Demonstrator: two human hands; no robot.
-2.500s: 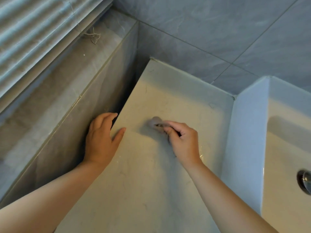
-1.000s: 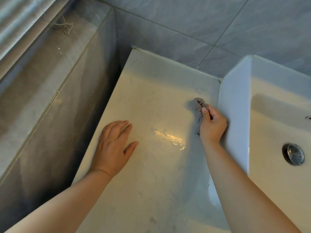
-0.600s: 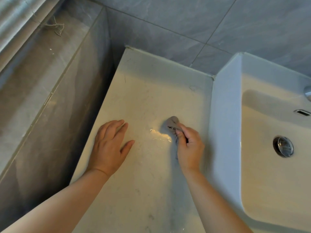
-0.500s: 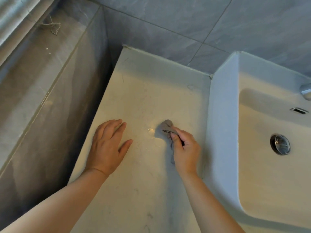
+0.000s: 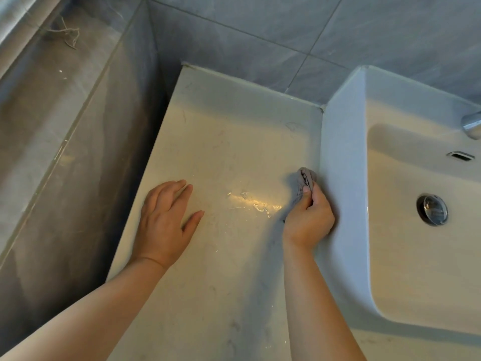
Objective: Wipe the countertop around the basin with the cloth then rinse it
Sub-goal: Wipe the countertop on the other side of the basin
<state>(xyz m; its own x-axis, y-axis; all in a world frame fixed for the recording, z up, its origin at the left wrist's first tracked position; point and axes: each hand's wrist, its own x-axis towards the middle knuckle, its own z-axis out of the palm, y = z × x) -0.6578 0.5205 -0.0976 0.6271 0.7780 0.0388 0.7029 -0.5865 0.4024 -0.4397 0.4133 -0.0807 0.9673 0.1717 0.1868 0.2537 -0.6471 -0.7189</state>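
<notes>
A pale stone countertop (image 5: 221, 142) stretches left of the raised white basin (image 5: 343, 157). My right hand (image 5: 308, 220) grips a small bunched grey cloth (image 5: 304, 179) and holds it on the counter right against the basin's outer left wall. A shiny wet streak (image 5: 255, 203) lies on the counter between my hands. My left hand (image 5: 164, 220) rests flat on the counter near its left edge, fingers straight.
Grey wall tiles (image 5: 260, 27) back the counter. A tiled ledge (image 5: 52, 100) runs along the left, with a dark gap between it and the counter. Inside the basin are a chrome drain plug (image 5: 433, 209), an overflow slot (image 5: 460, 155) and a tap end (image 5: 472, 125).
My right hand has slid the cloth rightward from the middle of the counter to the basin wall. The left hand has stayed flat in place.
</notes>
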